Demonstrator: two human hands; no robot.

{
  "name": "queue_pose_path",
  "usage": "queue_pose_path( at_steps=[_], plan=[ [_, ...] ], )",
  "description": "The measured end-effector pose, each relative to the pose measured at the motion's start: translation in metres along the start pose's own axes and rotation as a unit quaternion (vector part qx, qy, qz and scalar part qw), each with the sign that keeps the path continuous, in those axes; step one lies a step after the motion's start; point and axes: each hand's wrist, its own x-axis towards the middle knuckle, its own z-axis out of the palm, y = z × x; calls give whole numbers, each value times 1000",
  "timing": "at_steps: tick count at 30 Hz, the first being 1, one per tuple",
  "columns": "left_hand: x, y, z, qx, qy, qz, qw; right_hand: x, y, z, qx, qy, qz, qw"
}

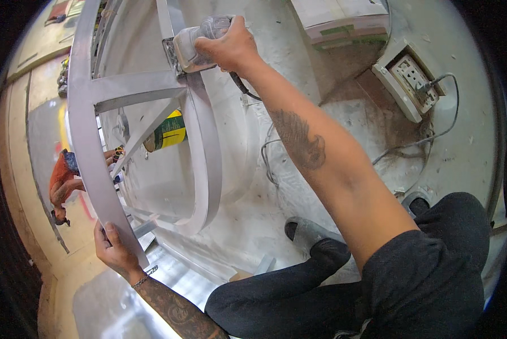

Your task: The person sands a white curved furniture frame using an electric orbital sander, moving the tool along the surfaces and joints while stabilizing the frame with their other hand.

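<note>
Sander (186, 52) within right fingers (209, 46), against grey frame (204, 121).

Bright, diffuse light leaves the grey frame (84, 113) softly shaded, with glare on a shiny surface (180, 274) at lower left. Straight edges bow toward black corners; the small, distant person (66, 183) is perhaps slightly blurred.
</note>
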Motion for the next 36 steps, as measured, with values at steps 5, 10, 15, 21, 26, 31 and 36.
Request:
queue_pose_path(
  at_steps=[5,10,15,21,26,31,36],
  plan=[
    [1,-7,-1,4,-3,-12,1000,-9,-6,-6,52,-94,69,992],
    [-1,0,1,20,-8,-27,999,-7,2,-9,5,-69,50,996],
    [-1,-1,0,31,0,5,999,-11,6,-11,23,-69,49,996],
    [-2,4,4,-2,-6,-19,1000,-7,-1,-11,29,-94,32,995],
    [-3,1,3,4,1,-15,1000,-14,-46,-11,111,-133,18,985],
    [-3,-5,-2,15,-14,-39,999,-3,-44,-2,-7,-133,29,991],
    [-2,2,4,3,-3,-19,1000,3,4,1,15,-57,64,996]
  ],
)
